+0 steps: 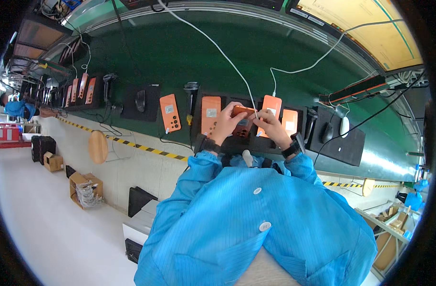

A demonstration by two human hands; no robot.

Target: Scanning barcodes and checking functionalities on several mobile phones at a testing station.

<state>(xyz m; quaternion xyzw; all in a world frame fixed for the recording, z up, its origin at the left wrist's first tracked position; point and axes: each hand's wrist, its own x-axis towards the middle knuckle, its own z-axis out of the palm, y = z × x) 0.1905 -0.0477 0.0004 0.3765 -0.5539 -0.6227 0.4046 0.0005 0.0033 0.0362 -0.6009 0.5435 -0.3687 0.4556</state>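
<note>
My left hand [226, 122] is closed around an orange smartphone [242, 110], held up over a black tray on the bench. Beside it, the fingers of my right hand [272, 127] pinch the end of a white charging cable [230, 58] against the phone's edge. Whether the plug sits inside the port is hidden by my fingers. To the left of my hands lies an orange phone with a label [211, 113]. On the right, another orange phone [272, 103] has a white cable in its top end, and one more labelled phone [290, 120] lies beyond it.
Farther left on the green bench [146, 52] are an orange phone [170, 113], a handheld scanner [191, 95] and a mouse [140, 100]. To the right, a scanner [311, 121] and a black mouse [327, 132] lie near a thin black cable. A monitor [366, 28] stands at the back right.
</note>
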